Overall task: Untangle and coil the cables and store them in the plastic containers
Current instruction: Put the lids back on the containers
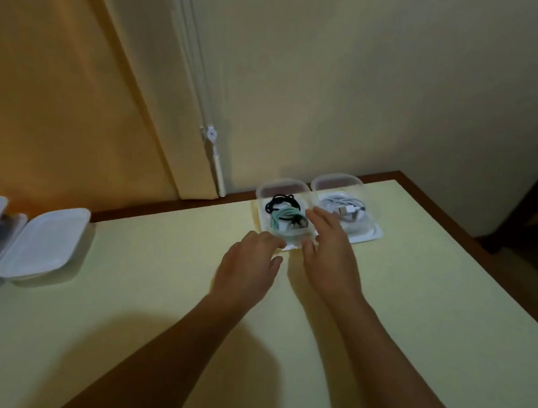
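box (282, 236) w/ black+teal cables (285, 214) dead ahead, at both hands' fingertips | left hand (248, 266) at near rim, right hand (329, 254) on right edge, nearer | fingers loosely spread, gripping nothing

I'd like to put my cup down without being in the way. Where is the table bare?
Bare table lies between the lidded containers at left and the left hand, and right of the right hand. The far edge is crowded: two open containers holding cables.
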A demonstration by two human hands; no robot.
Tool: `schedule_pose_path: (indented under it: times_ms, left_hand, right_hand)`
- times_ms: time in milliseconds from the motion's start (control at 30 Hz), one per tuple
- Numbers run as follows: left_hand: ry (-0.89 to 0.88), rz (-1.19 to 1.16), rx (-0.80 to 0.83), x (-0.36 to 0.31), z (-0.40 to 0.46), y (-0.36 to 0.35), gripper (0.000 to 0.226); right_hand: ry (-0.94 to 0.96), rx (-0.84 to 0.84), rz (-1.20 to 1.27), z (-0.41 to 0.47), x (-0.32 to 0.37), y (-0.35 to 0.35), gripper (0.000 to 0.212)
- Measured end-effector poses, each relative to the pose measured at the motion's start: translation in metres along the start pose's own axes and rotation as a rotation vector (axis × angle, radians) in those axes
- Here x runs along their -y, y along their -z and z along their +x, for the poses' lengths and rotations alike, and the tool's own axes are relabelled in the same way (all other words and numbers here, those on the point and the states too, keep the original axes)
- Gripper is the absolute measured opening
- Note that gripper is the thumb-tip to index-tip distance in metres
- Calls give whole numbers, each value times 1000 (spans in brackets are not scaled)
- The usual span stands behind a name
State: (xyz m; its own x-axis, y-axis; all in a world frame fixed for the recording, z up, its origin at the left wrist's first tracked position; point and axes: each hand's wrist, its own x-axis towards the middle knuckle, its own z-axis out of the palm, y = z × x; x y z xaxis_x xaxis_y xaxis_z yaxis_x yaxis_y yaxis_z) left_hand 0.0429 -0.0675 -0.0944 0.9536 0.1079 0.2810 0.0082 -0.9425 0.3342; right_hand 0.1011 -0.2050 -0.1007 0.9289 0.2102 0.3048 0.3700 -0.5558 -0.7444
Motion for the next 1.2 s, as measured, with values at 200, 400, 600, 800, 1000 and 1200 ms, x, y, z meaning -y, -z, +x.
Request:
schedule_pose_path:
  times_ms: [200,400,600,800,1000,1200]
  left_hand:
    - [-20,66,8,-10,5,-20,35]
    - [-28,175,14,-5,-6,-22,27]
    - [-19,234,34,20,-22,-2,18]
    - [228,186,-104,61,-24,32,9]
    - [195,51,-283,49,6,65,9]
    - [-8,49,-182,2,17,44,8]
  right_hand:
    - [-6,57,45,0,-8,-3,47]
    - [-75,-55,134,-3,3,-5,21]
    - [-66,-89,160,-4,8,-5,17]
    - [-91,-37,158,-10,5,-10,16]
    - [-125,37,154,-17,5,-14,21]
    - [-184,-105,184,-21,13,-3,32]
